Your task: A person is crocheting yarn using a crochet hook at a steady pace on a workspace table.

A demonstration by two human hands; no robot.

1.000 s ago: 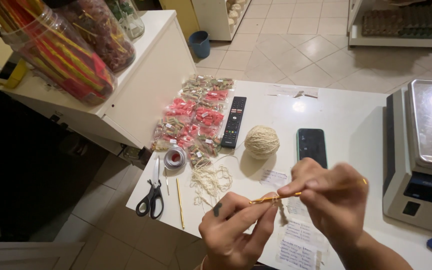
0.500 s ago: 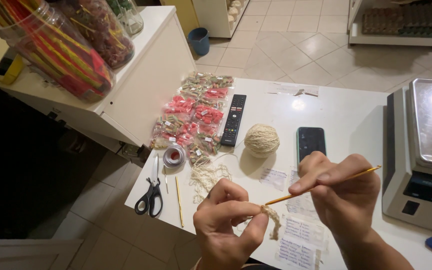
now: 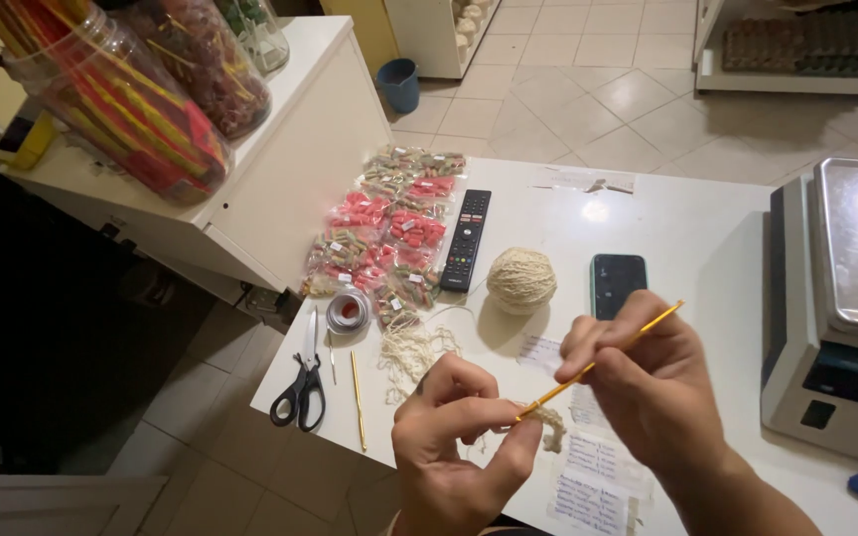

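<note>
My right hand (image 3: pixel 652 387) grips a thin yellow crochet hook (image 3: pixel 603 359) that slants down to the left. Its tip meets a small cream crocheted piece (image 3: pixel 548 427), pinched between the fingers of my left hand (image 3: pixel 459 447). Both hands hover above the near edge of the white table (image 3: pixel 707 228). A cream ball of yarn (image 3: pixel 521 280) rests on the table beyond my hands, with loose tangled yarn (image 3: pixel 411 352) to its left.
Black-handled scissors (image 3: pixel 302 382), a second hook (image 3: pixel 357 397) and a tape roll (image 3: pixel 349 311) lie near the table's left edge. Behind them are candy bags (image 3: pixel 384 228), a black remote (image 3: pixel 466 238) and a phone (image 3: pixel 617 283). A metal scale (image 3: pixel 846 298) stands right, paper slips (image 3: pixel 598 476) under my hands.
My left hand has shifted a little while it holds the cream piece. My right hand has tilted the hook steeper, its rear end now higher.
</note>
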